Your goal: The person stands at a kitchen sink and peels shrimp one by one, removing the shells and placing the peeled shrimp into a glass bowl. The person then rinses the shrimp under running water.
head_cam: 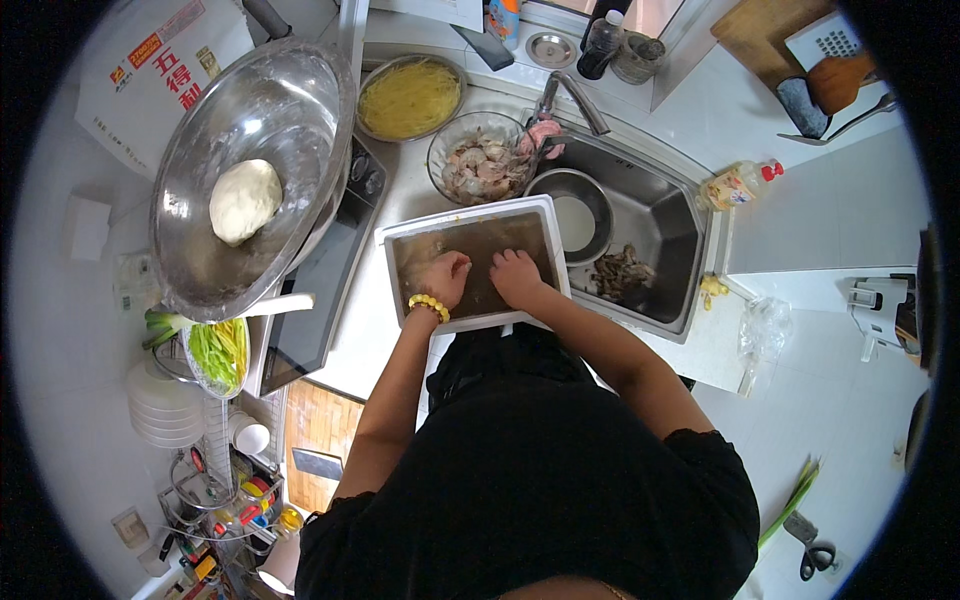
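A white foam box (487, 324) of murky brown water (480, 244) sits in front of me, partly over the counter and the sink edge. My left hand (444, 279), with a yellow bead bracelet (430, 303) at the wrist, is bent over the water with its fingertips drawn together. Beside it my right hand (517, 277) reaches down, fingertips at the surface. Whether either hand holds something is hard to make out. Behind the box stands a glass bowl (436, 161) of raw shrimp (480, 166).
Right of the box is a steel sink (667, 217) with a metal bowl (604, 251) of cloudy liquid and a pile of shrimp scraps (621, 271). A faucet (581, 97) arches above. At left, a large steel basin (300, 142) holds dough (246, 201), near the cooktop (307, 322).
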Demonstrator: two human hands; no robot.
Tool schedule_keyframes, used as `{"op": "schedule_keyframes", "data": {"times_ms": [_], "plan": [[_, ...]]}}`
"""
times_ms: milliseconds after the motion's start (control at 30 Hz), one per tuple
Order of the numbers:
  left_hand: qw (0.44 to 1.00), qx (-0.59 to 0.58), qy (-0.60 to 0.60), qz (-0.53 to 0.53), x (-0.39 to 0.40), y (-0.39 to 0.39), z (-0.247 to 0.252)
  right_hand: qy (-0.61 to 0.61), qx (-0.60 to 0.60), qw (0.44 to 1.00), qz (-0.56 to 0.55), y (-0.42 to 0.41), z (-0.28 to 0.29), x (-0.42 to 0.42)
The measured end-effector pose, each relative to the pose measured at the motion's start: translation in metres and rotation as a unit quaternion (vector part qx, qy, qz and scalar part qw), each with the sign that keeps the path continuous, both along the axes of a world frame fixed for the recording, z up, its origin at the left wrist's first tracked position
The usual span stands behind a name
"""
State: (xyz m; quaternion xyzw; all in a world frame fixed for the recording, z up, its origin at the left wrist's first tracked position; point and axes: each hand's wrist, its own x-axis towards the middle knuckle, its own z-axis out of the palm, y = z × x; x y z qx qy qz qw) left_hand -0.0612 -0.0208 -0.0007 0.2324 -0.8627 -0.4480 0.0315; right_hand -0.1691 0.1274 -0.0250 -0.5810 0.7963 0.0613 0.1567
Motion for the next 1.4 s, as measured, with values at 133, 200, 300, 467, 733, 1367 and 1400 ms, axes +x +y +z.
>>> {"op": "schedule_keyframes", "data": {"times_ms": [133,200,300,467,733,1367,1400], "plan": [[0.995,-0.052,-0.046,-0.069,0.008,0.009,-0.012,-0.017,0.037,0.999,0.004,-0.004,-0.002,-0.003],[0.984,-0.053,-0.123,-0.119,0.007,0.013,0.001,-0.082,0.049,0.995,0.007,-0.002,0.006,-0.008],[0.975,-0.097,-0.147,-0.132,0.009,0.017,-0.006,-0.035,-0.038,0.998,-0.03,-0.006,0.027,-0.012],[0.979,-0.087,-0.134,-0.126,0.009,0.019,-0.02,0.204,-0.09,0.958,-0.179,-0.021,0.01,-0.024],[0.976,-0.084,-0.158,-0.127,0.011,0.026,0.001,0.21,-0.038,0.967,-0.139,-0.021,-0.017,-0.045],[0.993,-0.099,-0.059,-0.038,0.022,0.032,-0.01,0.21,-0.135,0.957,-0.149,-0.022,-0.006,-0.03],[0.991,-0.112,-0.056,-0.037,0.023,0.032,-0.008,0.176,-0.14,0.968,-0.115,-0.022,0.005,-0.022]]}}
